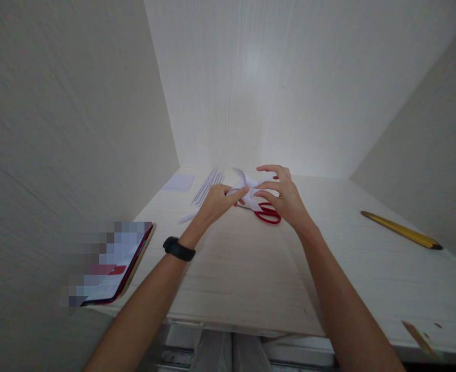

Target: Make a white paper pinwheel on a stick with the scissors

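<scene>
A white paper pinwheel (244, 181) with curled blades is held above the table. My left hand (222, 200), with a black band on the wrist, is closed on its left side, thumb laid over the paper near the middle. My right hand (284, 196) reaches in from the right with fingers apart. Its thumb and index fingertips are close to the pinwheel's centre; I cannot tell whether they touch it. Just below the pinwheel lie scissors with red handles (268, 219), partly covered by the paper and my right hand.
Several white paper strips (207, 187) and a paper square (179, 182) lie at the back left. A tablet-like device in a case (132, 258) rests against the left wall. A yellow pencil-shaped object (402, 230) lies at right. Walls enclose the table (247, 279) on three sides.
</scene>
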Tool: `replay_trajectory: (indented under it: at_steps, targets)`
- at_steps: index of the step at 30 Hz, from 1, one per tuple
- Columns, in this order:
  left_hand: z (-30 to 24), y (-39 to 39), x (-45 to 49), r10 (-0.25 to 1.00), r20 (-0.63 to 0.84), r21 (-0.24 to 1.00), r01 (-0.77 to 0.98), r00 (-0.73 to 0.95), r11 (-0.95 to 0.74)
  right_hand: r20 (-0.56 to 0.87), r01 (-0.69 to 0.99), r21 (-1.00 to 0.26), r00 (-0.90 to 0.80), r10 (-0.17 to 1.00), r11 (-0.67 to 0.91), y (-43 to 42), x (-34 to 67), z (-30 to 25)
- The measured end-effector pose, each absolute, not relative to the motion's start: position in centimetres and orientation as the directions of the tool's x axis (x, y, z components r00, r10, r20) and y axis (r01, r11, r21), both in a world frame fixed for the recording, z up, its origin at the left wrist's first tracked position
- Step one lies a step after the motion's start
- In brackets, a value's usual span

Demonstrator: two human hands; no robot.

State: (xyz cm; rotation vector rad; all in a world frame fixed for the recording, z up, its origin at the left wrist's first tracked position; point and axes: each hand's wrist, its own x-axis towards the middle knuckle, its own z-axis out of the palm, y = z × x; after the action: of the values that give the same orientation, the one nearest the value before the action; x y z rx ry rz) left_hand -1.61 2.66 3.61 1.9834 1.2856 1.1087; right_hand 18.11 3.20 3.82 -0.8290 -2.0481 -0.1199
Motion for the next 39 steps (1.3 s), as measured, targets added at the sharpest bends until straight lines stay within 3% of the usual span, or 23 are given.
replay_trajectory:
  at_steps: [39]
  targets:
    - [3.91,2.74,-1.8,0.93,0.32,0.809,0.457,0.183,-0.369,0.764,0.595,-0.241,-0.371,0.528,0.767,2.71,18.37,4.16]
